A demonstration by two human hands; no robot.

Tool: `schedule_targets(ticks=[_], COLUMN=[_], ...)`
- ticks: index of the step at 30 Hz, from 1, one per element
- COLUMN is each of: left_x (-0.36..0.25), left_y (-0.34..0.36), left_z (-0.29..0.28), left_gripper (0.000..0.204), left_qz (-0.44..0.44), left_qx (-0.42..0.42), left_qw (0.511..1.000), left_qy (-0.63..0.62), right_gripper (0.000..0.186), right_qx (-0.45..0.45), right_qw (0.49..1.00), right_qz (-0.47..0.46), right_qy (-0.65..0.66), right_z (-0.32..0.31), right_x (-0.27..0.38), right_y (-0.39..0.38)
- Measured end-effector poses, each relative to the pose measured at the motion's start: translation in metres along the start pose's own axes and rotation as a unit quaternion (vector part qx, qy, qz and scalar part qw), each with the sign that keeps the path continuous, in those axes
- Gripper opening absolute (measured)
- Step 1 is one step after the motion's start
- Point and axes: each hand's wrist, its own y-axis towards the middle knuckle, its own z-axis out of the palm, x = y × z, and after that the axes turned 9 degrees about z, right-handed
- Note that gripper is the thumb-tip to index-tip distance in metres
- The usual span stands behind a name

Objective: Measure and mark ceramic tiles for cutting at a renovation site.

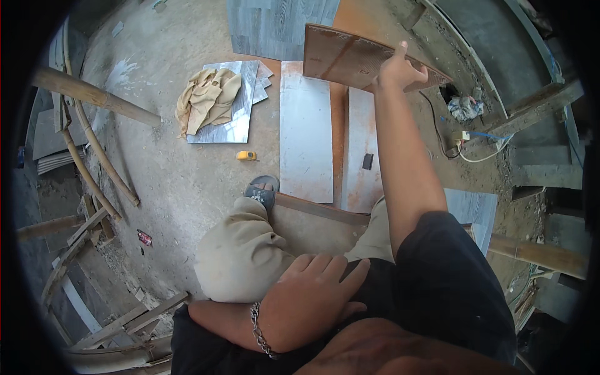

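Observation:
My right hand (400,70) reaches forward and grips the upper edge of a brown tile (350,57) near its right end. The tile stands tilted on its edge, its ribbed back toward me, just beyond two whitish panels. The left panel (306,137) and the right panel (361,134) lie side by side with a brown gap between them. A small dark block (368,161) rests on the right one. Across my lap lies my left hand (312,297), fingers stretched out and holding nothing.
A tan cloth (209,100) covers part of some shiny grey tiles (237,130). Close by is a yellow tape measure (246,155). Wood-patterned grey tiles (281,28) lie at the far side. Poles (100,95) stand at left; a cabled socket (462,136) lies at right.

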Motion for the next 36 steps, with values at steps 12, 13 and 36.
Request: schedule_targets(ticks=[12, 13, 36], left_x=[0.000, -0.002, 0.007], left_y=[-0.014, -0.020, -0.017], left_z=[0.008, 0.009, 0.001], left_gripper=[0.058, 0.058, 0.059], left_qz=[0.017, 0.018, 0.050], left_qx=[-0.028, -0.032, 0.007], left_qw=[0.999, 0.999, 0.999], left_qy=[0.011, 0.005, -0.009], right_gripper=[0.046, 0.045, 0.025], right_qx=[0.168, 0.172, 0.538], right_qw=[0.948, 0.945, 0.489], right_qz=[0.230, 0.247, -0.386], right_qy=[0.142, 0.127, -0.567], right_z=[-0.025, -0.021, -0.063], right_x=[0.003, 0.016, 0.106], right_y=[0.002, 0.031, 0.025])
